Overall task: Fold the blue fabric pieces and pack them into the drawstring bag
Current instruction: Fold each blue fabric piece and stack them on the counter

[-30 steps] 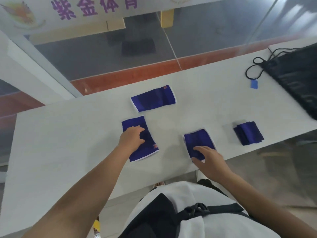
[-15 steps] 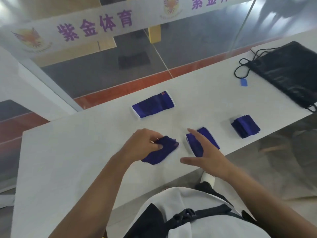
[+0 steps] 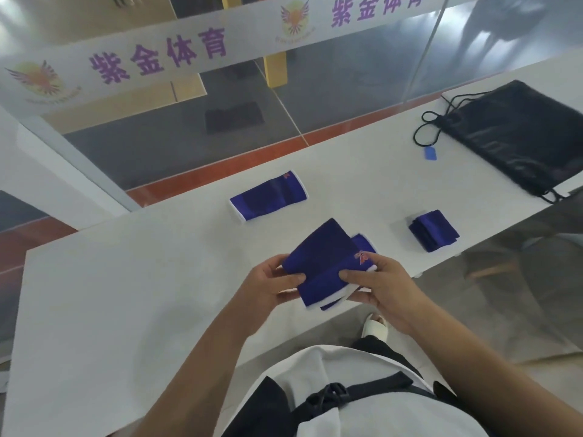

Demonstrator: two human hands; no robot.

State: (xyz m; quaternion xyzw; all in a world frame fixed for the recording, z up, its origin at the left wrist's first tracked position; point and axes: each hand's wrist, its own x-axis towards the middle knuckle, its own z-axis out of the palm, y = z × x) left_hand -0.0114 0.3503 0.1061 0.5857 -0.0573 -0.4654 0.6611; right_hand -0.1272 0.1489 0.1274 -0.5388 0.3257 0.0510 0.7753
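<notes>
A blue fabric piece [image 3: 325,260] with white edging and a small red logo is held just above the table's front edge. My left hand [image 3: 271,283] grips its left side and my right hand [image 3: 378,282] pinches its right end. Another blue piece [image 3: 366,241] lies on the table, mostly hidden under the held one. A flat blue piece [image 3: 268,197] lies farther back. A folded blue stack [image 3: 433,230] rests to the right. The black drawstring bag [image 3: 520,137] lies flat at the far right, its cord and blue tag [image 3: 430,152] trailing left.
The white table [image 3: 126,294] is long and narrow, with a glass wall bearing a printed banner [image 3: 189,55] right behind it. The table's front edge runs close below my hands. A shoe [image 3: 373,329] shows on the floor below.
My left hand has lifted the blue piece off the table and brought it right, over the other piece. My right hand has left that piece and taken the lifted one's right end.
</notes>
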